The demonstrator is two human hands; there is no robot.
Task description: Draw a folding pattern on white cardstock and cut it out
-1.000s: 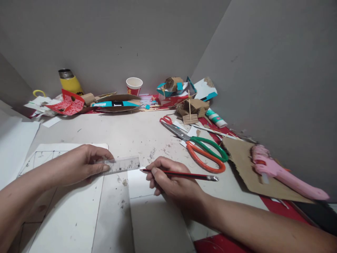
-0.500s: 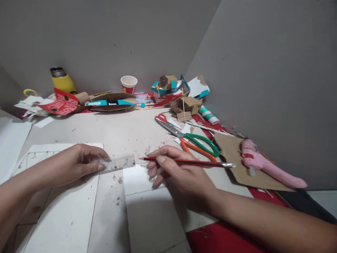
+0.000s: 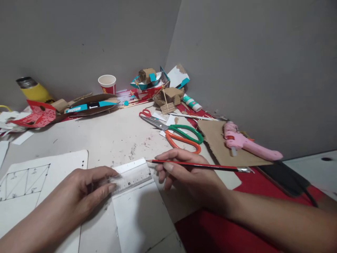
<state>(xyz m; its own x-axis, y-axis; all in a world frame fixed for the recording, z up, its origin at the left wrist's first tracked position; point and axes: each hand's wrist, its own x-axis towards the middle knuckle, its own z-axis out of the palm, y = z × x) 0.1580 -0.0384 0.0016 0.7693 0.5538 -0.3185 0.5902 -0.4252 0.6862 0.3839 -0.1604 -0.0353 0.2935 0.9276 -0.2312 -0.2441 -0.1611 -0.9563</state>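
A clear ruler (image 3: 135, 180) lies across the upper end of a white card strip (image 3: 142, 207), and my left hand (image 3: 92, 189) pinches its left end. Pencil lines cross the card lower down. My right hand (image 3: 186, 172) grips a red and black pencil (image 3: 205, 165), its tip pointing left beside the ruler's right end. Whether the tip touches the card I cannot tell. To the left, a white sheet (image 3: 60, 203) carries a drawn grid with diagonals, partly hidden by my left forearm.
Scissors (image 3: 168, 128) with green and orange handles lie beyond my right hand. A pink glue gun (image 3: 244, 142) rests on brown cardboard (image 3: 210, 137) at right. Along the wall are a paper cup (image 3: 107, 84), a yellow bottle (image 3: 37, 91) and cardboard scraps (image 3: 168, 96).
My left hand has brought the ruler from beside the card onto its upper end. The pencil stays in my right hand, its tip near the ruler's end. The view has turned right.
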